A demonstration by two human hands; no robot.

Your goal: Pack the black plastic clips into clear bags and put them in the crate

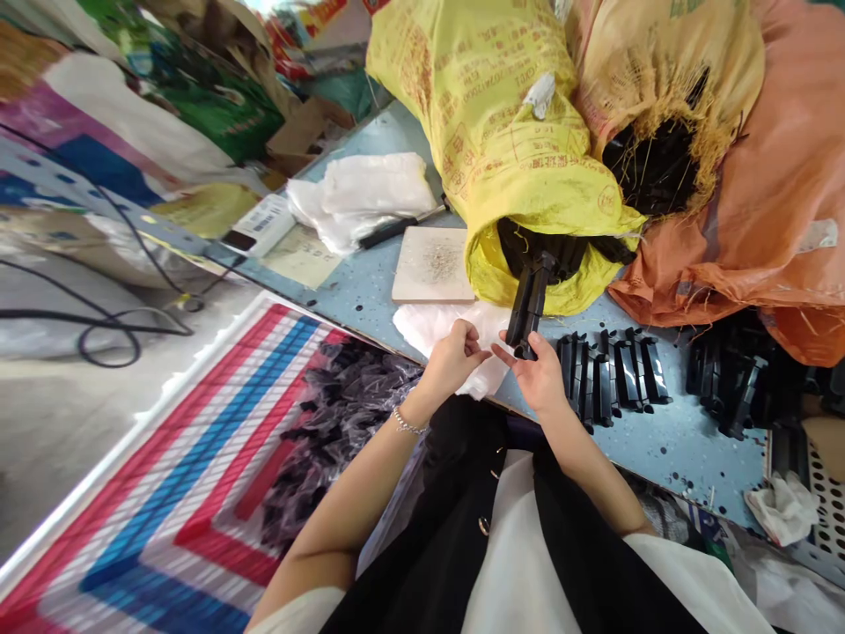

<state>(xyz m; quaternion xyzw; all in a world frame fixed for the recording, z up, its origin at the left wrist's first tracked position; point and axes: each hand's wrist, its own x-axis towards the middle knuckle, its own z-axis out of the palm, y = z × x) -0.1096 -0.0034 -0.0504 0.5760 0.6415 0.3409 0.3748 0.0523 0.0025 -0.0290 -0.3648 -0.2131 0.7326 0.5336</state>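
Blue workbench [700, 458] under black plastic parts [613, 374]

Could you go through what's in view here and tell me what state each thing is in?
right hand: closed around a black plastic part
black plastic part: held nearly upright
left hand: open, fingers reaching toward the right hand
yellow woven sack: on its side, mouth open, black parts inside
tan woven sack: mouth open, black parts inside
black parts: lined up side by side on a blue table
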